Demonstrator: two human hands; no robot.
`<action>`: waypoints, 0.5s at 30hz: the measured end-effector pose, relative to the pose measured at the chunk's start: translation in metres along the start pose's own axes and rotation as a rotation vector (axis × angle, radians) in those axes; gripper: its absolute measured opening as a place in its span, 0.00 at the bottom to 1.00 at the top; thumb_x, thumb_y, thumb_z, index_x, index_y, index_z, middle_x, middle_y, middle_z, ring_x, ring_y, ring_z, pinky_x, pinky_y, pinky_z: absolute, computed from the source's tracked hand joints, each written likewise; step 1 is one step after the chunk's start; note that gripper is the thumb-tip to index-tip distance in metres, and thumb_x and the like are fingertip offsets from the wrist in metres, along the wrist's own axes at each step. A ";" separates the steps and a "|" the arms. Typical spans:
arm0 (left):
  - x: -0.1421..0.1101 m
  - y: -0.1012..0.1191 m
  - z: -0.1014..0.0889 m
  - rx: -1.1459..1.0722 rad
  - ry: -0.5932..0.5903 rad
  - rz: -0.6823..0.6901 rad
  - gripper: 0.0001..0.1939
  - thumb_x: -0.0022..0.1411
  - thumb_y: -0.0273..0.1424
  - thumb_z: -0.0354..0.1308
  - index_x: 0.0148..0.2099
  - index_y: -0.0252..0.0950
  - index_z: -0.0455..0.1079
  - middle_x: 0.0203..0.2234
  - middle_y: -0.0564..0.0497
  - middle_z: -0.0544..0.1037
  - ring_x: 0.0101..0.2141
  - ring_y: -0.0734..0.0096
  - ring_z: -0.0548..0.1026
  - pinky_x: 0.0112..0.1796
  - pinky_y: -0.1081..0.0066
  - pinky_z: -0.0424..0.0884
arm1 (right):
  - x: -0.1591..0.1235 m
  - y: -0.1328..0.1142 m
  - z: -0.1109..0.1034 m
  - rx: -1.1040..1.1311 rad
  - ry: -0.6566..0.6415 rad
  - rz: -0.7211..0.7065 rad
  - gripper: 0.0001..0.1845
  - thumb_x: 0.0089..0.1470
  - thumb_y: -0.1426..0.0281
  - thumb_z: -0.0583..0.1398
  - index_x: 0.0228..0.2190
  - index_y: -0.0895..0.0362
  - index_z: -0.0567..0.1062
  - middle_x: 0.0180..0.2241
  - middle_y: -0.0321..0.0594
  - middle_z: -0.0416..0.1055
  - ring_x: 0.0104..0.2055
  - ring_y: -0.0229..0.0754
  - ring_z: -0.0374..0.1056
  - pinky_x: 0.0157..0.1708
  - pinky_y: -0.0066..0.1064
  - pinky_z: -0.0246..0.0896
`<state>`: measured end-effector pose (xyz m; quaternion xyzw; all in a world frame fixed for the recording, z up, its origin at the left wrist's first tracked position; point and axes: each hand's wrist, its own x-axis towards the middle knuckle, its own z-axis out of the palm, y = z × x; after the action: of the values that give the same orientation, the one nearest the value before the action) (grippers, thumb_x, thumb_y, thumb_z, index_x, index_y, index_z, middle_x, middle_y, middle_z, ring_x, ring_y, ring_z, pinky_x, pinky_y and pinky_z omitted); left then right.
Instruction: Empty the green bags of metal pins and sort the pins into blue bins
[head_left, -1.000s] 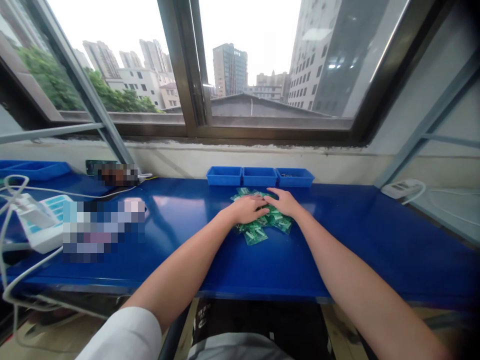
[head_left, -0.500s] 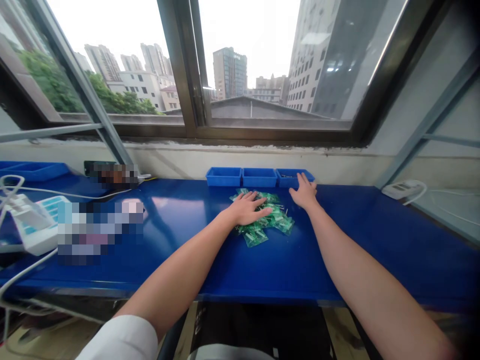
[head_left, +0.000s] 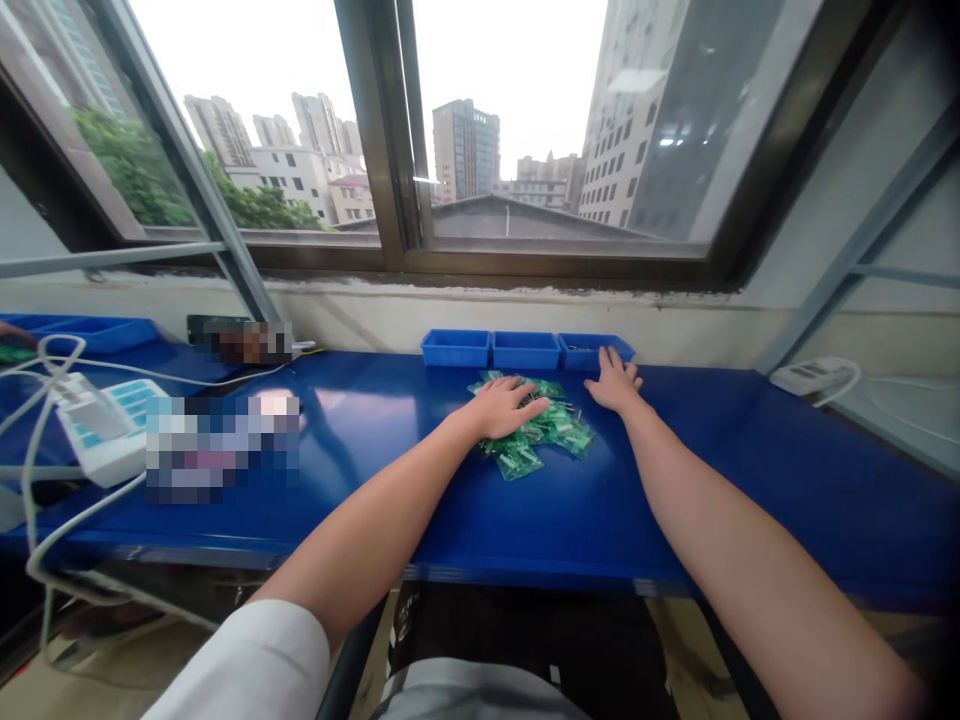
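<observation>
A pile of small green-tinted clear packets (head_left: 566,432) lies on the blue table, with small pale and dark pieces showing inside them. My left hand (head_left: 504,407) rests flat on the left part of this pile, fingers spread. At the front edge of the right-hand blue bin (head_left: 594,350) is my right hand (head_left: 615,380), its fingers apart and their tips over the rim. Some small dark items show inside that bin; I cannot make out what they are. Nothing is visibly held in either hand.
Left of that bin stand a middle blue bin (head_left: 525,350) and a left blue bin (head_left: 456,348), against the wall. A white power strip (head_left: 112,430) with cables lies on the table's left side. A white device (head_left: 817,377) with a cord sits at the right, near a metal post.
The view has shifted slightly. My left hand still lies on the packets and my right hand is still at the right-hand bin. Part of another person's hand now shows at the far left edge.
</observation>
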<state>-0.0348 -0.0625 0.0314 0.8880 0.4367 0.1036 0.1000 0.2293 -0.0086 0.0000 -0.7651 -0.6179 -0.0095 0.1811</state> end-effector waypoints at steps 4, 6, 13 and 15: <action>0.001 0.000 0.001 -0.001 0.003 0.021 0.41 0.60 0.59 0.28 0.64 0.42 0.55 0.63 0.43 0.55 0.62 0.51 0.51 0.58 0.52 0.48 | 0.000 0.001 0.002 0.015 0.051 -0.015 0.46 0.47 0.55 0.56 0.63 0.51 0.45 0.66 0.44 0.38 0.61 0.66 0.44 0.52 0.56 0.50; 0.001 0.000 0.001 -0.008 0.008 0.031 0.41 0.60 0.59 0.28 0.63 0.41 0.56 0.63 0.42 0.55 0.62 0.50 0.52 0.58 0.52 0.48 | 0.001 0.002 0.003 0.020 0.042 -0.025 0.46 0.46 0.56 0.56 0.63 0.52 0.46 0.66 0.45 0.37 0.61 0.67 0.43 0.52 0.57 0.49; 0.002 0.000 0.001 -0.014 0.023 0.038 0.38 0.62 0.57 0.27 0.62 0.42 0.58 0.62 0.44 0.59 0.61 0.52 0.54 0.57 0.54 0.50 | 0.000 0.000 0.001 0.031 0.022 -0.028 0.46 0.47 0.55 0.56 0.63 0.52 0.46 0.66 0.48 0.37 0.61 0.67 0.43 0.51 0.58 0.49; 0.001 0.000 0.001 -0.014 0.024 0.044 0.38 0.62 0.56 0.27 0.62 0.41 0.58 0.62 0.43 0.58 0.61 0.52 0.54 0.58 0.54 0.50 | -0.002 -0.004 -0.003 0.020 0.036 -0.009 0.46 0.47 0.54 0.57 0.63 0.52 0.47 0.65 0.49 0.40 0.59 0.67 0.44 0.51 0.55 0.49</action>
<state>-0.0336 -0.0615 0.0306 0.8954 0.4174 0.1197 0.0986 0.2260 -0.0110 0.0035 -0.7601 -0.6181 -0.0179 0.2000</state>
